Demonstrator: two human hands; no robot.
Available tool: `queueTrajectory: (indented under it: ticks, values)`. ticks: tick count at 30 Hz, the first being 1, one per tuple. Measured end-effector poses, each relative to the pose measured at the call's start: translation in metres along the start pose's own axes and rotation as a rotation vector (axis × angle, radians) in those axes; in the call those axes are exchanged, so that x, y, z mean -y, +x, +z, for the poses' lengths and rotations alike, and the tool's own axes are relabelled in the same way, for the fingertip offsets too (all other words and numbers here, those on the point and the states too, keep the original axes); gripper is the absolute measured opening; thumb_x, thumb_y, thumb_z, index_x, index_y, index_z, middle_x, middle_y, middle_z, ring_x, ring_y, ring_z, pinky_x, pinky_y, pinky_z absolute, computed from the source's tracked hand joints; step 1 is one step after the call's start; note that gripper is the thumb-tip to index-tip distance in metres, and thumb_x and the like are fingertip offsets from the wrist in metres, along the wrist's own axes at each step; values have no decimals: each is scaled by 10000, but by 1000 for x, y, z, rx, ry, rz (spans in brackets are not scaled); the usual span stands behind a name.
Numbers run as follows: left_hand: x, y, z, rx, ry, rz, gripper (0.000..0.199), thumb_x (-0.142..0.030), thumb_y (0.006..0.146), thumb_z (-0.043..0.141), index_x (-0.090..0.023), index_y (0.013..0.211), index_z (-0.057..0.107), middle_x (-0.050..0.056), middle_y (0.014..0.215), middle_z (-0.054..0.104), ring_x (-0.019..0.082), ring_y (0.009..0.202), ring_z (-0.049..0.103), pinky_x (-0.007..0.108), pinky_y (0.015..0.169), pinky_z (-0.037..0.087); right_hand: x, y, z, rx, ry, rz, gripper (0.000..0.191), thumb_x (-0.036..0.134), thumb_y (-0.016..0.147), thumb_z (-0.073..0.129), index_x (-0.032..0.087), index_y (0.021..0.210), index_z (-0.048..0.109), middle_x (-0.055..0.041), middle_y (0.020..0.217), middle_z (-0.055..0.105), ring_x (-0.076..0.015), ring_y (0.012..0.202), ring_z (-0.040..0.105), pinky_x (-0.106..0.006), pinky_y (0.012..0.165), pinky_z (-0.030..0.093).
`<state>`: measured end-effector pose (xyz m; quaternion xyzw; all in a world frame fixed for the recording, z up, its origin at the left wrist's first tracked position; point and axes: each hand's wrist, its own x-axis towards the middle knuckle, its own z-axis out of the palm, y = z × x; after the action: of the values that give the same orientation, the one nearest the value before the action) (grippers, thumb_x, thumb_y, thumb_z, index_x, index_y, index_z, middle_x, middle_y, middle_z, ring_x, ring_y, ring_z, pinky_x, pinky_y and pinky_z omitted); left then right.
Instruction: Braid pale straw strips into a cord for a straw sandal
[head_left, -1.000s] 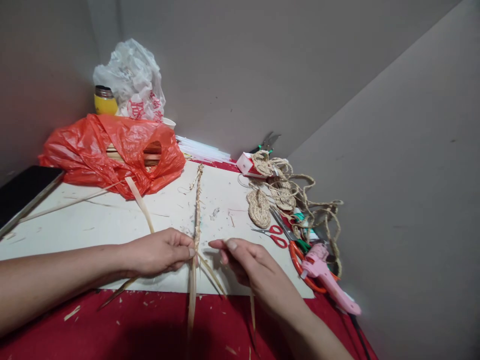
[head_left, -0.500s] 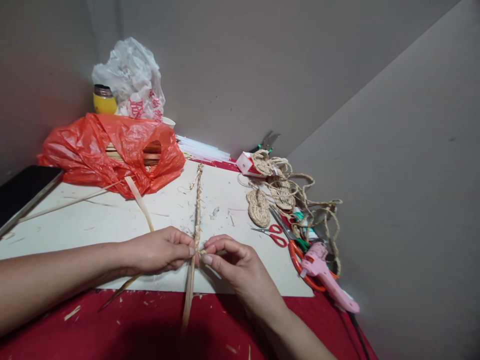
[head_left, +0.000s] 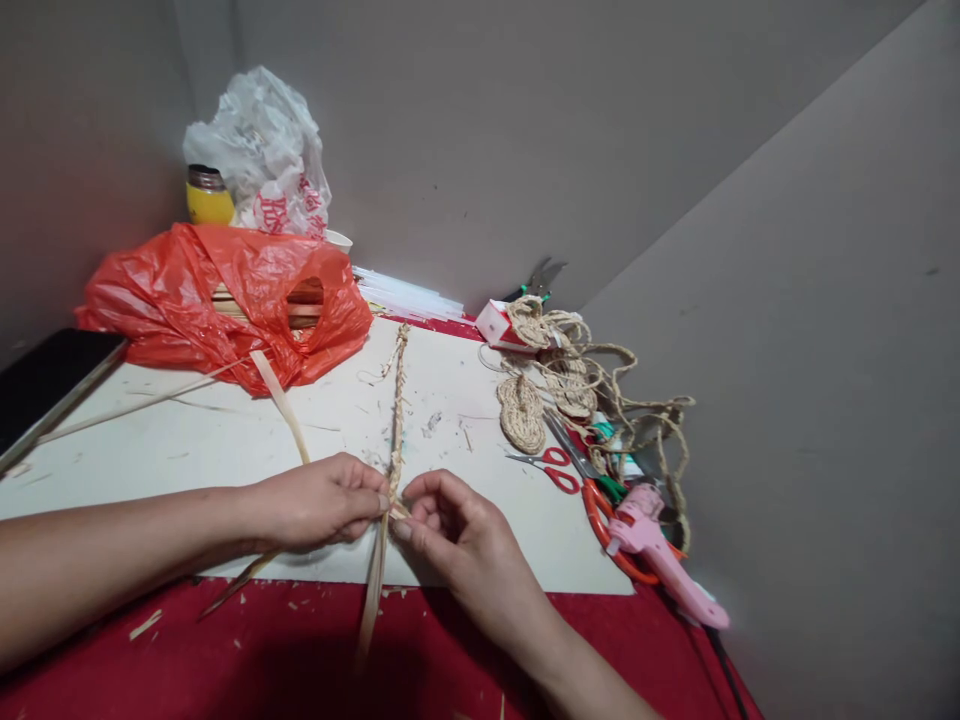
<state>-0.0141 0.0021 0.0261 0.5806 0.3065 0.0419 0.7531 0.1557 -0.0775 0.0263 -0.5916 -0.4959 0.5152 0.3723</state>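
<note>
A narrow straw braid [head_left: 398, 410] runs away from me across the white board [head_left: 465, 410]. My left hand [head_left: 322, 502] pinches the near end of this braid between thumb and forefinger. Just to its right, my right hand [head_left: 457, 535] has thumb and forefinger closed on a short straw strand [head_left: 399, 511] at the braid's working end. Loose flat strands [head_left: 373, 590] hang from there over the board's front edge onto the red cloth [head_left: 247, 650]. Another long strip [head_left: 281, 405] passes under my left wrist.
A red plastic bag [head_left: 180, 300] with straw inside lies at back left, near a yellow jar [head_left: 209, 200] and a dark flat device [head_left: 52, 385]. On the right are coiled braided pieces [head_left: 523, 415], small red scissors [head_left: 551, 468], orange-handled shears [head_left: 596, 515] and a pink glue gun [head_left: 660, 550].
My right hand has shifted slightly left, closer to my left fingertips, with the short strand. The left hand keeps its pinch, and the view has moved a little.
</note>
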Motion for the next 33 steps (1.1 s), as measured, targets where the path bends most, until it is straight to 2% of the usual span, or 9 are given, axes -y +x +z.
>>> queueTrajectory:
  ticks: [2,4,7,9,15,20,25,28,33]
  values:
    - [2,0,0,-5,40,6,284,-399,824,473,-151,704,540,-76,457,369,52,399,217,208,410,144,-3,1,0,4,-90,-34,190,267,789,627,182,950,575,40,664,497,-87,578,429,-201,534,358]
    - [4,0,1,-10,67,18,265,-376,825,459,-147,750,570,-77,459,355,58,411,221,213,422,156,-4,2,-1,-11,-222,-70,155,262,806,602,186,941,587,35,658,505,-95,578,443,-208,539,362]
    - [6,0,4,-19,79,43,260,-378,823,455,-151,767,568,-78,464,337,67,427,231,218,437,178,-4,2,-1,-57,-425,-164,87,259,823,577,177,797,589,15,657,528,-111,603,468,-221,571,369]
    - [6,1,5,-29,75,46,252,-386,821,456,-158,773,550,-80,468,335,70,435,243,216,444,194,-3,1,0,-77,-520,-233,144,254,847,543,178,725,547,4,662,544,-118,614,479,-227,592,371]
    - [6,2,6,-79,-2,39,199,-370,782,511,-181,737,466,-92,450,344,63,427,254,204,433,180,-10,0,6,-113,-610,-311,163,275,902,457,193,763,475,10,667,521,-120,591,450,-240,586,347]
    - [6,2,7,-106,-117,48,237,-387,759,567,-186,732,445,-109,425,309,53,404,202,211,409,115,-13,5,5,-76,-360,-213,224,338,878,505,191,716,459,44,597,428,-98,549,375,-221,532,317]
    - [7,2,6,-79,-149,66,327,-464,742,623,-177,747,465,-113,422,309,46,404,189,214,408,101,-9,8,-3,68,43,16,286,412,800,613,182,711,467,76,514,392,-65,460,316,-189,434,264]
    - [7,2,6,-57,-177,73,353,-486,742,630,-174,755,467,-113,426,310,44,407,190,213,412,102,-8,9,-6,164,206,99,310,440,778,636,187,741,460,81,480,434,-60,411,352,-179,408,284]
    - [6,1,5,-60,-176,56,375,-512,738,625,-175,776,464,-114,428,317,43,394,180,220,406,83,-9,11,-10,244,296,162,338,502,817,570,175,790,490,37,562,547,-65,442,461,-181,440,379]
